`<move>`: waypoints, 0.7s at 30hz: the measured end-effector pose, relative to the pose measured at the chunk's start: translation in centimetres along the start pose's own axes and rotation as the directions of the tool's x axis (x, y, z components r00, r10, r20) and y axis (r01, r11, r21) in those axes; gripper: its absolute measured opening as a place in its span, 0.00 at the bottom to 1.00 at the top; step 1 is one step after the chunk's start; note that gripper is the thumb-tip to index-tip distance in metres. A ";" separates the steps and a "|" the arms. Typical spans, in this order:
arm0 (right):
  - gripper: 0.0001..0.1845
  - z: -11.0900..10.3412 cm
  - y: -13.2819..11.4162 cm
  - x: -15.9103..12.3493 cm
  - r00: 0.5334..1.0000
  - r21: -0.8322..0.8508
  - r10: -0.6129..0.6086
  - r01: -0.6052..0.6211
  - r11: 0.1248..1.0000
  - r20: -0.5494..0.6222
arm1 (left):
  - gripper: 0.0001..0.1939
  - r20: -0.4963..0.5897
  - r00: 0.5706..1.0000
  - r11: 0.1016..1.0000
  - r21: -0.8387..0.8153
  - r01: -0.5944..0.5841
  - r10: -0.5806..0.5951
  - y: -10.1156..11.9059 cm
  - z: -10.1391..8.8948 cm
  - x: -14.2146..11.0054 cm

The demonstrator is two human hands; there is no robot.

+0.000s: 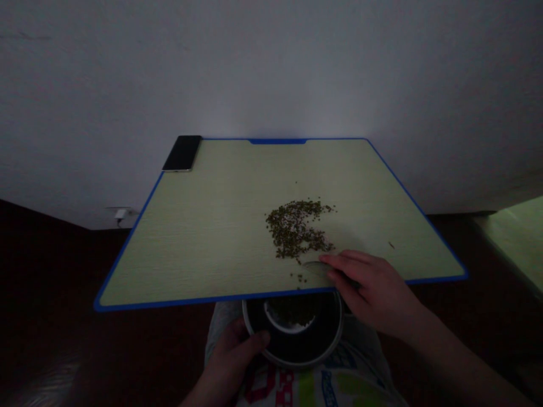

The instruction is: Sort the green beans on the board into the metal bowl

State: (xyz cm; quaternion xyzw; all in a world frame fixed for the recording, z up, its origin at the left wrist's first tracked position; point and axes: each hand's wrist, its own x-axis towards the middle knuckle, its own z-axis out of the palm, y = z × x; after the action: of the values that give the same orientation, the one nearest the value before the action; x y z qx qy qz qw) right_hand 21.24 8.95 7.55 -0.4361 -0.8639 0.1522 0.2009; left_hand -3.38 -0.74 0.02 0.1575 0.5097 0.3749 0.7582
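A loose pile of small olive-green seeds (pixel 294 229) lies on the right half of a pale green lap board (pixel 190 243) with a blue edge. My right hand (pixel 365 288) is shut on a pale metal spoon (pixel 316 268), whose bowl rests on the board at the pile's lower edge. A few stray seeds lie near the spoon and the board's near edge. Below that edge, my left hand (pixel 233 362) grips the rim of a dark round bowl (pixel 292 346). A white inner liner (pixel 288 325) and seeds inside show, partly hidden by the board.
A black smartphone (pixel 182 152) lies at the board's far left corner. Behind the board stands a white wall with a small white plug (pixel 121 213) low down. Patterned clothing (pixel 318 390) on my lap lies under the bowl, and a dark floor surrounds the board.
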 end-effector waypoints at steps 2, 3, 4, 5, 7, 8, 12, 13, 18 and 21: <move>0.15 0.2 0.0 0.0 1.000 -0.003 0.002 -0.002 1.000 -0.008 | 0.15 0.001 1.000 1.000 0.017 -0.004 0.004 0.0 0.0 0.0; 0.15 0.3 0.0 0.0 1.000 -0.002 0.007 -0.007 1.000 -0.013 | 0.15 0.003 1.000 1.000 0.028 -0.012 0.011 0.1 0.0 0.0; 0.15 0.3 0.1 0.1 1.000 0.000 0.012 -0.012 1.000 -0.019 | 0.15 0.005 1.000 0.999 0.036 -0.019 0.019 0.1 0.0 0.0; 0.15 0.3 0.1 0.2 1.000 0.001 0.016 -0.016 1.000 -0.023 | 0.15 0.007 1.000 0.999 0.037 -0.024 0.024 0.1 0.1 -0.1; 0.15 0.4 0.1 0.4 0.999 -0.003 0.019 -0.019 1.000 -0.034 | 0.15 0.013 1.000 1.000 0.022 -0.022 0.022 0.2 0.2 -0.1; 0.15 0.4 0.1 0.5 0.999 -0.008 0.019 -0.019 1.000 -0.038 | 0.15 0.017 1.000 1.000 0.010 -0.018 0.017 0.2 0.2 -0.1; 0.15 0.5 0.2 0.9 0.999 -0.015 0.011 -0.012 1.000 -0.034 | 0.15 0.018 1.000 1.000 -0.008 -0.012 0.013 0.0 0.2 0.0; 0.15 0.5 0.2 1.0 0.999 -0.016 0.009 -0.009 1.000 -0.036 | 0.15 0.009 1.000 1.000 -0.003 -0.012 0.012 0.0 0.2 0.0; 0.15 0.6 0.4 1.2 0.999 -0.023 -0.004 0.003 1.000 -0.033 | 0.17 0.013 1.000 1.000 -0.005 -0.011 0.011 0.1 0.2 0.0; 0.16 0.6 0.6 1.3 1.000 -0.026 -0.008 0.007 1.000 -0.022 | 0.17 0.001 1.000 1.000 0.011 -0.010 0.010 0.2 0.2 -0.1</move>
State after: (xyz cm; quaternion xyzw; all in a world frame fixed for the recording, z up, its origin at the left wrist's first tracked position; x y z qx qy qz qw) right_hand 20.64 10.29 7.09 -0.4370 -0.8652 0.1356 0.2052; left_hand -3.28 -0.65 0.31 0.1642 0.5107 0.3757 0.7557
